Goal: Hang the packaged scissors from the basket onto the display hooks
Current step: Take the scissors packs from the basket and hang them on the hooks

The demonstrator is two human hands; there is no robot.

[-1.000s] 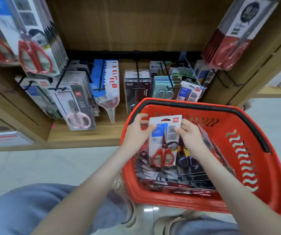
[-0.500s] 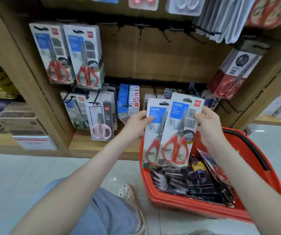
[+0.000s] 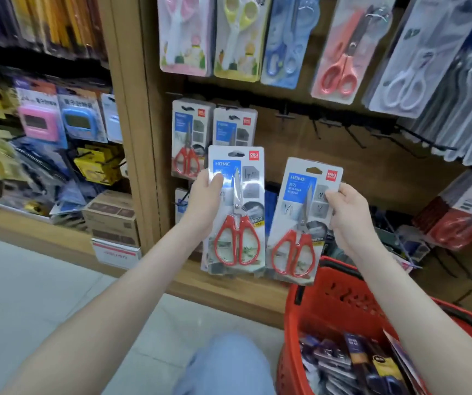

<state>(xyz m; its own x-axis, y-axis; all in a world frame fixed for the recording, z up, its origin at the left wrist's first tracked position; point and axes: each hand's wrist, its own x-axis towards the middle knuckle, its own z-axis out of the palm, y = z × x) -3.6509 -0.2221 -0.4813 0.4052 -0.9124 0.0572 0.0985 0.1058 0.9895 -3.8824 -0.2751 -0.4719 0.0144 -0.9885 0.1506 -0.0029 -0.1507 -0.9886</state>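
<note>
the left hand (image 3: 203, 206) grips one packaged scissors (image 3: 236, 212) by its left edge, thumb over the front. the right hand (image 3: 348, 218) pinches a second pack (image 3: 300, 223) by its right edge. both packs stand upright, long axis vertical, blades up, hang slots at the top. the bare hooks (image 3: 353, 136) jut from the black rail (image 3: 340, 121) above and to the right of both packs, so the right hand's pack looks the nearer to slide on. matching red-handled packs (image 3: 188, 138) hang just behind the left pack. more packs may be stacked behind the left one, but its lower edge is too blurred to say. the red basket (image 3: 328, 295) sits low right, holding more dark packs (image 3: 351, 363).
</note>
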